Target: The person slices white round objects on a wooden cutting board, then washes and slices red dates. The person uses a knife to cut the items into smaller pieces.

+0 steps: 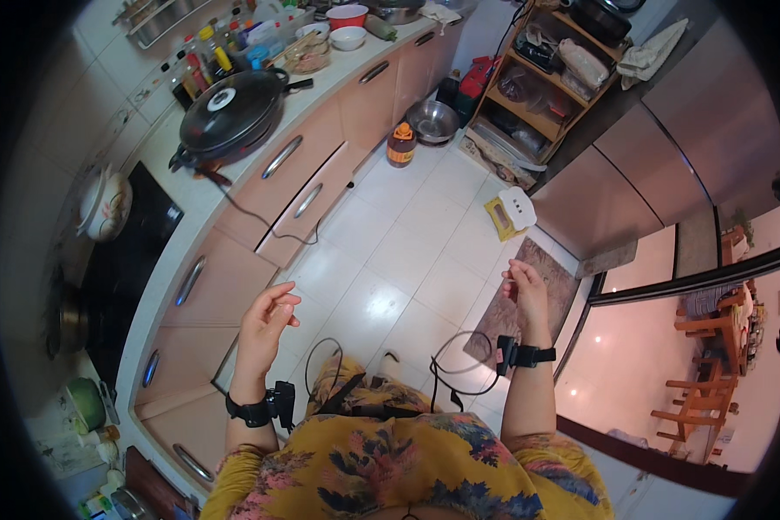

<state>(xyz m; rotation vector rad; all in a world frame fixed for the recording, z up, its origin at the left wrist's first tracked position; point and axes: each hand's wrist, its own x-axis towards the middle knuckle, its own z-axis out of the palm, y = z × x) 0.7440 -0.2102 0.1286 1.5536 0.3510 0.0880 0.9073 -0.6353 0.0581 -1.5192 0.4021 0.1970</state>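
Observation:
My left hand is raised in front of me at the left, its fingers loosely bent and apart, with nothing in it. It hangs in the air near the pink cabinet fronts, not touching them. On the right, my right hand is also lifted, fingers softly curled and no object visible in them. Behind it on the floor lies a brownish mat. Each wrist wears a black strap with a small device, and thin black cables loop down in front of my body.
Along the left runs a counter with a lidded black electric pan, bottles and bowls. A brown-filled jug and metal basin stand on the tiled floor. A wooden shelf and fridge are ahead right, a doorway further right.

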